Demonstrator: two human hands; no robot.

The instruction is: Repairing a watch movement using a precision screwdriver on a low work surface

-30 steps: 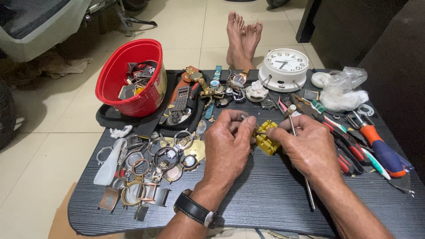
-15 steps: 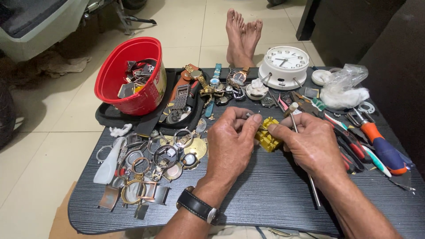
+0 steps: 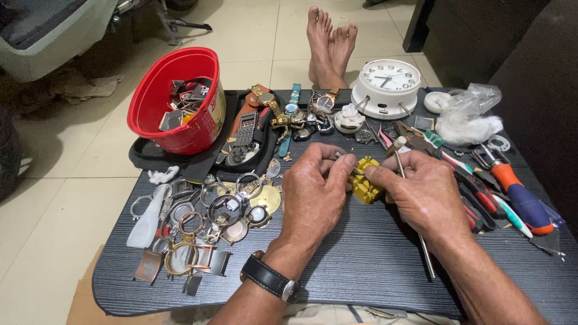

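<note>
A small yellow plastic block tool [image 3: 365, 180] rests on the dark grey table [image 3: 361, 259] between my two hands. My left hand [image 3: 313, 192], with a black-strapped watch on its wrist, pinches a small metal part at the block's left side. My right hand [image 3: 421, 192] presses its thumb against the block's right side and holds a thin metal tool [image 3: 406, 180] with a pale handle tip between its fingers; the tool's shaft runs under the hand toward the table's near edge.
A red bucket [image 3: 180, 96] of watch parts sits far left on a black tray. Watches [image 3: 283, 114], several loose watch cases [image 3: 205, 216], a white alarm clock [image 3: 387, 87], a plastic bag [image 3: 469, 117], and screwdrivers and pliers [image 3: 512, 186] lie around. Bare feet [image 3: 328, 42] rest beyond the table.
Both hands stay on the yellow block. The fingers shift slightly, and the block and hands have edged a little to the right and nearer.
</note>
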